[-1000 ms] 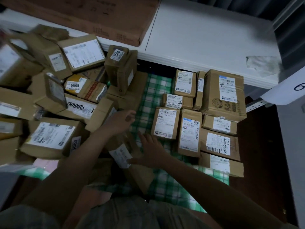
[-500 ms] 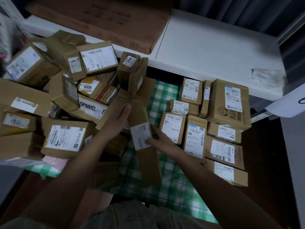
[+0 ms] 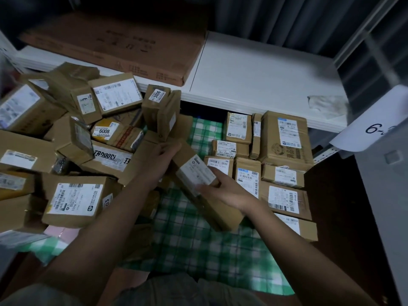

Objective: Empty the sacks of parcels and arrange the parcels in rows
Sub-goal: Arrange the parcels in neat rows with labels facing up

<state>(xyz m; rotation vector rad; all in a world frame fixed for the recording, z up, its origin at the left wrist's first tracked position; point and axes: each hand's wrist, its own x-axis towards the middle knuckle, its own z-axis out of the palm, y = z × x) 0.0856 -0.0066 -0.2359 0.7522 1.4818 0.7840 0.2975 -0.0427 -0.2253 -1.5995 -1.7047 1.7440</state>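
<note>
Head view: a long brown box (image 3: 205,188) with a white label is being held tilted above the green checked cloth (image 3: 198,246), gripped at its far end by the left hand (image 3: 162,157) and at its middle by the right hand (image 3: 223,191). Boxes are being kept in rows (image 3: 280,173) at right; a loose heap (image 3: 72,151) is lying at left.

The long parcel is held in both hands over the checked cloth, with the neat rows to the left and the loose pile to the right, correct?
Not quite. The head view shows both hands, left hand and right hand, holding the long parcel over the checked cloth, but the sides are swapped: the neat rows lie to the right and the loose pile to the left.
</note>
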